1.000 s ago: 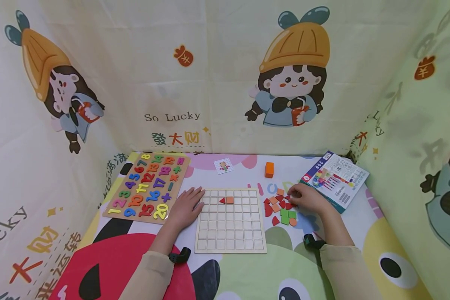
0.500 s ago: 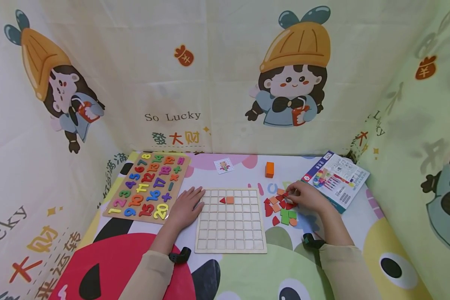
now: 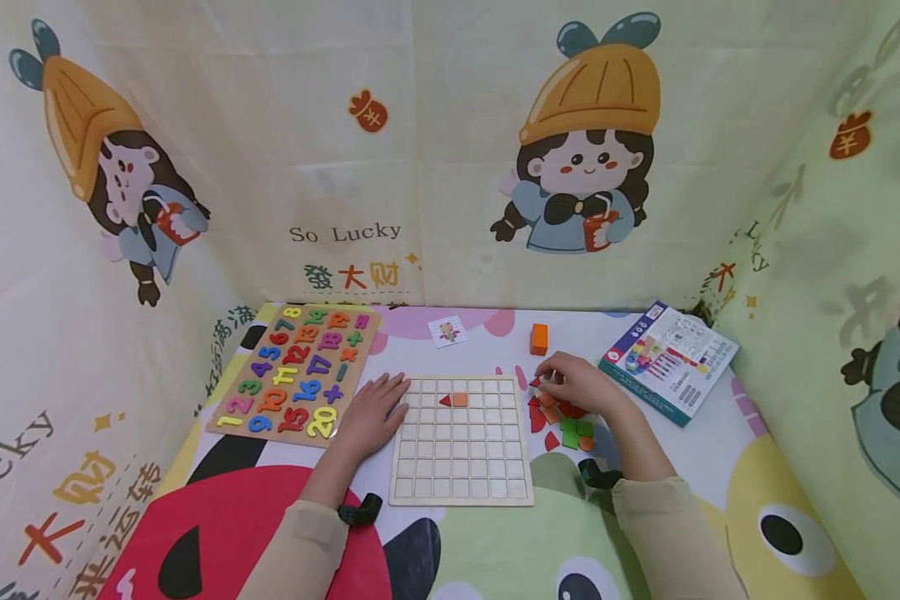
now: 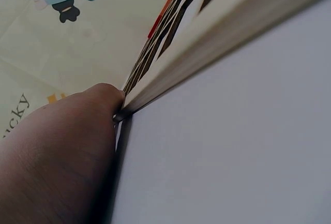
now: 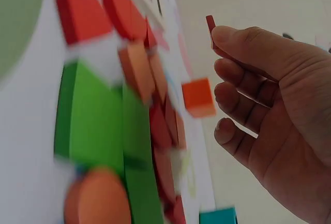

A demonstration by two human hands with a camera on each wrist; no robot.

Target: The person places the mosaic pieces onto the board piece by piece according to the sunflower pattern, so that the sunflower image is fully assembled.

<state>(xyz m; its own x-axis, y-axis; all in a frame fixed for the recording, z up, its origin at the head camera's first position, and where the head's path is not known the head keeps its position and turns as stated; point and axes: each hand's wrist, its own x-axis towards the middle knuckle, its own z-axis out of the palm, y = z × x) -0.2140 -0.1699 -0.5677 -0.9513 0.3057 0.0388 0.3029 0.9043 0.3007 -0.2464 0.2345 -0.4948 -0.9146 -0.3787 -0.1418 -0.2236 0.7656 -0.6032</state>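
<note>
My right hand (image 3: pixel 581 385) pinches a small red triangle piece (image 5: pixel 210 23) between thumb and finger, above a pile of coloured pieces. In the right wrist view the piece shows edge-on, and the other fingers are curled beneath. My left hand (image 3: pixel 373 415) lies with fingers stretched out at the left edge of the wooden grid board (image 3: pixel 461 493). In the left wrist view its thumb (image 4: pixel 98 105) is against the board's edge. On the board, a red triangle (image 3: pixel 445 402) and an orange square (image 3: pixel 460 400) sit side by side in the second row.
Green pieces (image 3: pixel 570 433), an orange round piece (image 3: pixel 586 444) and several red pieces lie right of the board. Farther back are an orange block (image 3: pixel 538 339) and a picture card (image 3: pixel 447 332). A number puzzle board (image 3: pixel 217 408) lies left, a box (image 3: pixel 675 358) right.
My right hand has lifted from the right side of the pile and moved left toward the board, carrying the red triangle piece. The left hand stays where it was.
</note>
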